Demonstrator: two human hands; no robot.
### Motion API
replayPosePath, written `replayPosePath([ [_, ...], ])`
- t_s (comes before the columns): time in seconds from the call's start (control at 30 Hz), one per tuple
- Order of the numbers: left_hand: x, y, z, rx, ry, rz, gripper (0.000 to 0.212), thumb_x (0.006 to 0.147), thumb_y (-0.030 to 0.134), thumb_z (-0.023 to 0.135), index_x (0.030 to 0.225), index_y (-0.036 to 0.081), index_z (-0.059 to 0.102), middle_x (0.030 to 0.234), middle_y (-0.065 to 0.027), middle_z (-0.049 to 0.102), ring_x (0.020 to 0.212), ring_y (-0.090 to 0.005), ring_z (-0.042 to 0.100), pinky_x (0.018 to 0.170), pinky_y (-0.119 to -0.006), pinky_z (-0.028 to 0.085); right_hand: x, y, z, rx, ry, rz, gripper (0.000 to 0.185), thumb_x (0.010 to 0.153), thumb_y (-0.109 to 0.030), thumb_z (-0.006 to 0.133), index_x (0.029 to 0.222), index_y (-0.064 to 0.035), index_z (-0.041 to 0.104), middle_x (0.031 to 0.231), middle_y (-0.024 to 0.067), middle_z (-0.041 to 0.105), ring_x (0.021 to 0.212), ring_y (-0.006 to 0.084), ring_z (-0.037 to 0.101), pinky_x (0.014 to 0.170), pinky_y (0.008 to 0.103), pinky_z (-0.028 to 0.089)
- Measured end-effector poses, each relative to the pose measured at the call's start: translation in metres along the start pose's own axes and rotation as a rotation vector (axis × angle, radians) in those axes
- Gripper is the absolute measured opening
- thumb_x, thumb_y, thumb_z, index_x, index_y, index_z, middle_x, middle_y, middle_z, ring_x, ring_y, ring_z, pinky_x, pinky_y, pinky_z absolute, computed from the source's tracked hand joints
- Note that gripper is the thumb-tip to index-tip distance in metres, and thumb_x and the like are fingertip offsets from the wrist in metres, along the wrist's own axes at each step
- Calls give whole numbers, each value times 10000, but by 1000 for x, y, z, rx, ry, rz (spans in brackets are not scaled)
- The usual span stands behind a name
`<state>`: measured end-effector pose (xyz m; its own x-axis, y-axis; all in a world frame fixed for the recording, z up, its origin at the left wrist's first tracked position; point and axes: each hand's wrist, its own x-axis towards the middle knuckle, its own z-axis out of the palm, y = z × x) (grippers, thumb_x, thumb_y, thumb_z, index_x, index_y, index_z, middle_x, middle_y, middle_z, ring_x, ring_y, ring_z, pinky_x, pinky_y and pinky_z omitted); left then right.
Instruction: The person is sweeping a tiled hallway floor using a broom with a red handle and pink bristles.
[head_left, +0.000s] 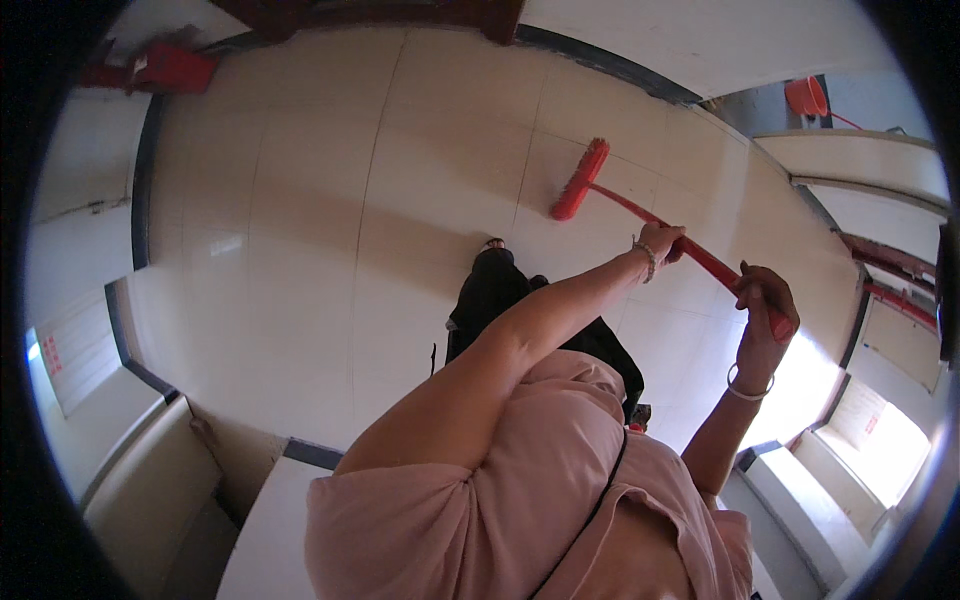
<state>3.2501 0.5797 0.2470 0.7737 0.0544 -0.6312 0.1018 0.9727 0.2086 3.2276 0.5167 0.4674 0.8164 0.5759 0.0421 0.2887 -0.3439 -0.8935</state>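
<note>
A red push broom (701, 257) runs slantwise before me, and both of my hands are on its handle. Partway down the handle, my left hand (661, 241) is wrapped around it; a beaded bracelet circles that wrist. My right hand (769, 296) grips near the upper end, whose round tip pokes out beside the palm. On that wrist is a pale bangle. The broom head (581, 180), with red bristles, is low over the tiled floor (435, 165), ahead of my feet; whether it touches the floor I cannot tell.
Dark skirting (607, 64) edges the white walls. A red box-like object (176, 67) stands at the far left corner. At the upper right, an orange-red bucket (806, 96) is visible past a doorway. Bright light falls on the floor at right. Dark wooden furniture (390, 13) is at the top.
</note>
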Motion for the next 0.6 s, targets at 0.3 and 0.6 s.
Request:
replayPosePath([
  [0.3,-45,70,-41,-37,260,337,200,725,212,593,718,77,445,588,-6,462,478,-98,451,398,-204,374,27,5,33,267,-63,5,159,721,-61,536,857,21,542,860,136,586,603,111,508,510,199,386],
  [0.6,-25,209,-236,-83,621,426,142,723,151,585,657,90,476,570,-24,496,438,-110,463,360,-205,395,103,96,209,627,-449,111,171,752,-82,555,888,22,550,809,63,566,720,117,526,636,217,434],
])
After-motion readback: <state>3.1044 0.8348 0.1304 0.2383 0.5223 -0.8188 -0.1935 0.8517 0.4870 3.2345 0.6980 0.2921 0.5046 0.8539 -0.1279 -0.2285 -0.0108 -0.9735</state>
